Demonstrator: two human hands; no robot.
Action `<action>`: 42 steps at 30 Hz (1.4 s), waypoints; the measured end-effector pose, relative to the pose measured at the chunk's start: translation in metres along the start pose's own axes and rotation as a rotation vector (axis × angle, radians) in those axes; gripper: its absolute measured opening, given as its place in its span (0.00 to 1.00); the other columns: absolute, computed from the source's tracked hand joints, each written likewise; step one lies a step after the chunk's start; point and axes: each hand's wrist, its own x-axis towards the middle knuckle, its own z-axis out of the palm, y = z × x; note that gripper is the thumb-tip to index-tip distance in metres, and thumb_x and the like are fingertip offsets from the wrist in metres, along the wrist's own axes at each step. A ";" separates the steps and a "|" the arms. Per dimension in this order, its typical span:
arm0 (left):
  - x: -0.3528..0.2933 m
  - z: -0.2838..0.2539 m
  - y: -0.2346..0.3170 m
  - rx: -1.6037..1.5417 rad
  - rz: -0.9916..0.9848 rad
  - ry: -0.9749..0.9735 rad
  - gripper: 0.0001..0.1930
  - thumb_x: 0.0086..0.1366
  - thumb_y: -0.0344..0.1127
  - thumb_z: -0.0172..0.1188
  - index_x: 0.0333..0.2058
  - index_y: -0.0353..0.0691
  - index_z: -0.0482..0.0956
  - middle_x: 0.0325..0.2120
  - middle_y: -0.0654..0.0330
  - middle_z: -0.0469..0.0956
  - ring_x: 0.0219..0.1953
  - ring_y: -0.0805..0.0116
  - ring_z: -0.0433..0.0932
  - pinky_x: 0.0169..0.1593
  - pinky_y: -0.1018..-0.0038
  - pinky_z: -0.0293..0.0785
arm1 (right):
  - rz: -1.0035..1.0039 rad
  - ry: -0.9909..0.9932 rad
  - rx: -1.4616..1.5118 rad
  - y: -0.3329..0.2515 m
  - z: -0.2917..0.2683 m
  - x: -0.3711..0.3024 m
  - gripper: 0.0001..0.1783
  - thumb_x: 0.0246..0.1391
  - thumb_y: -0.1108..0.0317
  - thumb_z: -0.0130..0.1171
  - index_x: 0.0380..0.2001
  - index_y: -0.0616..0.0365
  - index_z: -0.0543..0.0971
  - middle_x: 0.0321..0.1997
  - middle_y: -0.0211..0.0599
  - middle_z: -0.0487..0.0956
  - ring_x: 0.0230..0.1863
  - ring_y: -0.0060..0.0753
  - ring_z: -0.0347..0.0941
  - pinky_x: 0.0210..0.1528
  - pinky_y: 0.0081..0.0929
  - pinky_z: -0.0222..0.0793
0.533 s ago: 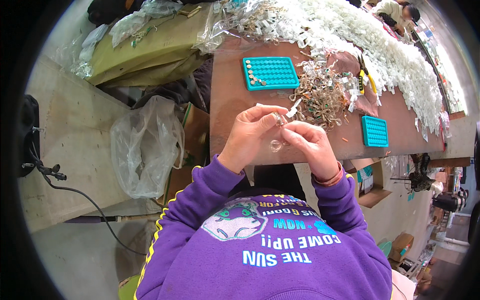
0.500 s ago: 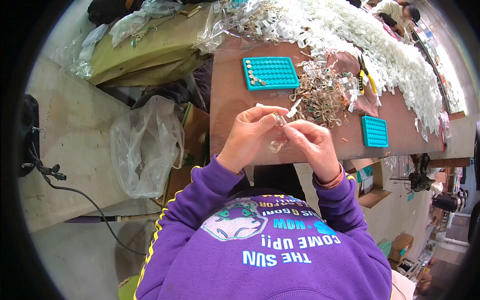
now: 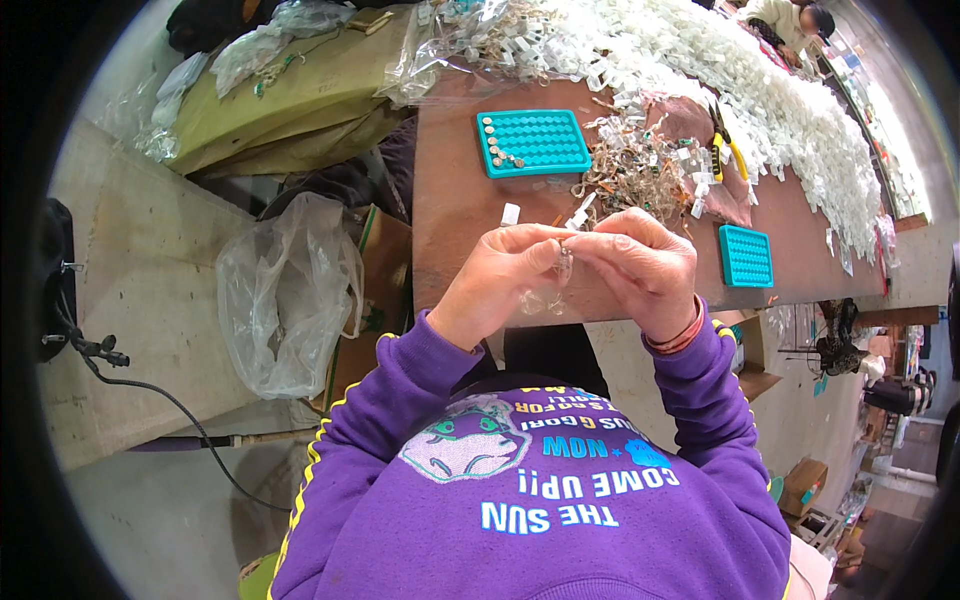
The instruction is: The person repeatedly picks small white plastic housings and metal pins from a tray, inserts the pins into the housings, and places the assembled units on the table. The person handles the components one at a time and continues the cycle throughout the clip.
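Just off the table's near edge, both hands meet at a small looped strand (image 3: 543,299), pale and see-through, with a shiny bit at its top. My left hand (image 3: 490,285) pinches it between thumb and forefinger. From the other side, my right hand (image 3: 648,268) closes thumb and fingers on the same spot; the fingertips hide most of the shiny bit. Past the hands lies a tangled heap of similar strands (image 3: 640,170), some with white tags. A teal tray with hollows (image 3: 545,145) to its left holds several small round pieces (image 3: 494,141) along one side.
Yellow-handled pliers (image 3: 719,158) rest on a brownish cloth (image 3: 738,203) right of the heap. A second teal tray (image 3: 747,257) lies farther right. White tags (image 3: 650,50) cover the table's far side. A clear plastic bag (image 3: 285,300) hangs at left. Another person (image 3: 790,25) is at far right.
My right hand has shifted up and slightly right, its fingers now closed against my left fingertips. The strand has dropped lower in view and moved a little left.
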 end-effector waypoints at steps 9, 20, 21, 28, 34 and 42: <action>0.000 -0.005 -0.011 -0.101 -0.059 -0.057 0.16 0.67 0.39 0.58 0.47 0.34 0.77 0.37 0.59 0.79 0.37 0.74 0.78 0.40 0.79 0.75 | -0.121 -0.027 -0.050 0.009 -0.003 -0.004 0.20 0.36 0.77 0.63 0.38 0.56 0.84 0.28 0.34 0.75 0.31 0.38 0.75 0.36 0.30 0.73; 0.002 -0.010 -0.023 -0.266 -0.142 -0.148 0.16 0.67 0.39 0.58 0.46 0.34 0.78 0.38 0.59 0.79 0.40 0.70 0.78 0.49 0.69 0.75 | -0.219 -0.005 -0.071 0.015 -0.002 -0.005 0.14 0.38 0.78 0.63 0.34 0.59 0.83 0.24 0.32 0.74 0.32 0.39 0.76 0.42 0.34 0.76; 0.002 -0.010 -0.023 -0.266 -0.139 -0.145 0.16 0.67 0.39 0.59 0.46 0.34 0.78 0.38 0.59 0.79 0.40 0.70 0.78 0.49 0.69 0.75 | -0.198 0.015 -0.059 0.015 -0.001 -0.006 0.13 0.38 0.78 0.64 0.33 0.59 0.83 0.24 0.32 0.75 0.31 0.39 0.76 0.42 0.33 0.76; 0.001 0.001 -0.016 -0.158 -0.095 -0.061 0.17 0.67 0.41 0.59 0.46 0.33 0.77 0.34 0.61 0.78 0.37 0.73 0.76 0.44 0.75 0.74 | -0.008 0.056 0.048 0.011 0.003 -0.009 0.08 0.42 0.81 0.65 0.30 0.62 0.82 0.28 0.36 0.80 0.30 0.34 0.76 0.47 0.37 0.74; 0.006 0.000 -0.016 -0.126 -0.052 0.021 0.15 0.65 0.38 0.61 0.45 0.34 0.78 0.36 0.61 0.80 0.38 0.74 0.78 0.46 0.74 0.76 | 0.292 0.144 0.203 0.007 0.010 -0.017 0.09 0.47 0.80 0.64 0.35 0.64 0.81 0.30 0.40 0.79 0.31 0.30 0.77 0.37 0.22 0.72; 0.004 0.000 -0.024 0.077 0.087 0.223 0.09 0.64 0.32 0.62 0.41 0.35 0.78 0.36 0.59 0.81 0.40 0.73 0.78 0.50 0.74 0.74 | 0.259 0.196 -0.154 -0.007 0.018 -0.026 0.12 0.44 0.79 0.65 0.35 0.60 0.79 0.31 0.40 0.79 0.33 0.38 0.78 0.36 0.28 0.74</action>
